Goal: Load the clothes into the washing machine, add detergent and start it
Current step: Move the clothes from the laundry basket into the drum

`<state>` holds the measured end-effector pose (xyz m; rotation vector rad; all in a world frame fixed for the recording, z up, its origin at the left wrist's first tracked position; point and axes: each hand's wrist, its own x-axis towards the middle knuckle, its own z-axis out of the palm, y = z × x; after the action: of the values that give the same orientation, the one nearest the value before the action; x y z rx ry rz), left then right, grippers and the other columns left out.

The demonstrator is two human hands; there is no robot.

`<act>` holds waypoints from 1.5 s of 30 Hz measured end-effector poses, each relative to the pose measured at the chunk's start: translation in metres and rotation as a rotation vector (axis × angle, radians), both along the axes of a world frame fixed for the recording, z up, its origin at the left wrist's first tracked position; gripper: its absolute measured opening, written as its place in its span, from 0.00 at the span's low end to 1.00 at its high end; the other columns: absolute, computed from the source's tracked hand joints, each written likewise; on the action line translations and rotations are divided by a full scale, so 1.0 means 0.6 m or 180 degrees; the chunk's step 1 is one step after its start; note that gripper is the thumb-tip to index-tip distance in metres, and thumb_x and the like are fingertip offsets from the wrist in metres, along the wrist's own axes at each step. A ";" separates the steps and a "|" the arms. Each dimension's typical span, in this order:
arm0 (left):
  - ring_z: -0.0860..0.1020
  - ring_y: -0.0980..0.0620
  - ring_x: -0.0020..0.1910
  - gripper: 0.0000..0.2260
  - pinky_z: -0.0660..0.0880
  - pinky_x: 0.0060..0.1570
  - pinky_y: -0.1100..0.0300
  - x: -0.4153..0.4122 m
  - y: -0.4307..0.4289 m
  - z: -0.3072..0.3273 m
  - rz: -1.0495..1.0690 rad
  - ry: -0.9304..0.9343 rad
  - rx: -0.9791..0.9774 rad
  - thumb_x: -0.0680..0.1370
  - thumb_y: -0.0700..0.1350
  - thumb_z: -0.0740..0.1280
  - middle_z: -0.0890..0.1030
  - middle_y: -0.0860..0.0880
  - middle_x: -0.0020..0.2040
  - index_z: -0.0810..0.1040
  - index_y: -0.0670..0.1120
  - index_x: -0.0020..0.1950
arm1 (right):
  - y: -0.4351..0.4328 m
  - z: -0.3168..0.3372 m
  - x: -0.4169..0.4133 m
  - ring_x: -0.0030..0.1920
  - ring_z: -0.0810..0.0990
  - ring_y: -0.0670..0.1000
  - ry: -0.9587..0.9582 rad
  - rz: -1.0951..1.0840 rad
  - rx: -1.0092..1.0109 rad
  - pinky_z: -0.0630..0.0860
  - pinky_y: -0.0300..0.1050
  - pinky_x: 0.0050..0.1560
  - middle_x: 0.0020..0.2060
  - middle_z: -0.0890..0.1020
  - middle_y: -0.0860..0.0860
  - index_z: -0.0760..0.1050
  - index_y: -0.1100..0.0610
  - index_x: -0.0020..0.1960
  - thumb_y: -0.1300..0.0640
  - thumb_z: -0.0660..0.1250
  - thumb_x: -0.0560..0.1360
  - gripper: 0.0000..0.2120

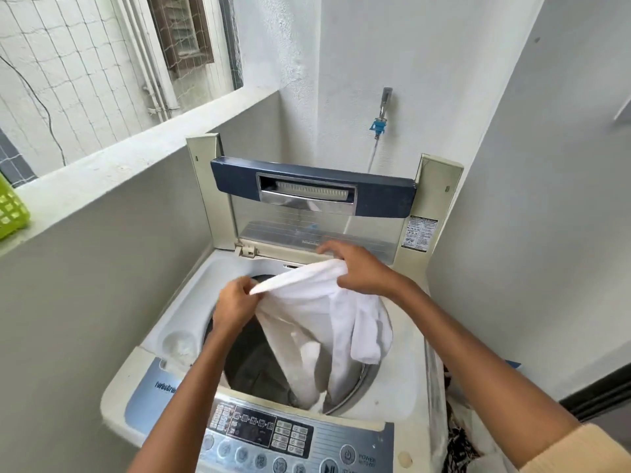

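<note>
Head view: the left hand and right hand each pinch the white garment, stretched between them and hanging below into the washing machine; best lower it fully, then release both together

Your washing machine stands in the corner before you, with its lid raised upright at the back. The drum opens in the middle of its top, and the control panel runs along the near edge. Your left hand and right hand hold a garment above the drum, and its lower part hangs inside. A tap sits on the wall behind the machine. A basket rests on the ledge at your far left. A heap of clothes lies low, just right of the machine.
</note>
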<state>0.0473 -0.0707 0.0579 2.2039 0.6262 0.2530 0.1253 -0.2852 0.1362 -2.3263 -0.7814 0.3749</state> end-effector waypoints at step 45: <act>0.80 0.47 0.54 0.11 0.75 0.54 0.55 0.092 -0.364 -0.020 -0.2213 0.0270 0.0398 0.78 0.45 0.61 0.82 0.49 0.56 0.78 0.50 0.57 | -0.342 -0.193 -0.006 0.34 0.84 0.52 0.2634 -0.2495 0.3332 0.81 0.43 0.34 0.36 0.85 0.56 0.76 0.61 0.49 0.65 0.62 0.73 0.06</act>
<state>0.1023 -0.2892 0.0461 2.4142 -0.1396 -0.1689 0.1217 -0.4901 0.0203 -1.1385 0.3293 0.3805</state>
